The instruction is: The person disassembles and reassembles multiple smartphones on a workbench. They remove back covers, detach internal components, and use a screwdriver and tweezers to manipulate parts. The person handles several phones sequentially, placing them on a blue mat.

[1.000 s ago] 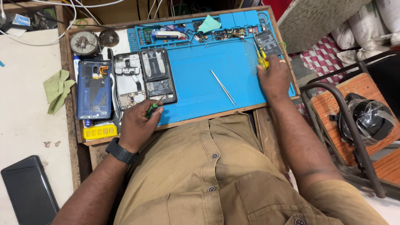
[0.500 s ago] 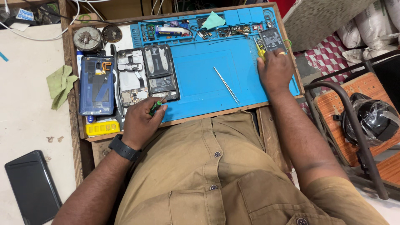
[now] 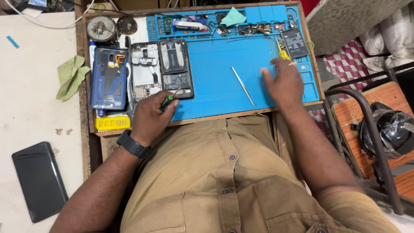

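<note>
Left hand (image 3: 148, 117) clamped on green-handled screwdriver (image 3: 169, 98) — tip at black opened phone (image 3: 176, 68); right hand (image 3: 282, 83) flat, fingers spread, empty — beside tweezers (image 3: 243, 85).

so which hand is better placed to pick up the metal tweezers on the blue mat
Right. The right hand rests open on the blue mat just beside the tweezers, while the left hand already grips a green screwdriver.

A wooden-rimmed workbench (image 3: 88, 77) stands in the middle; a pale counter (image 3: 30, 112) spreads on the left, and on the right an orange-seated metal chair (image 3: 366, 116) sits beside checked cloth (image 3: 345, 67)
</note>
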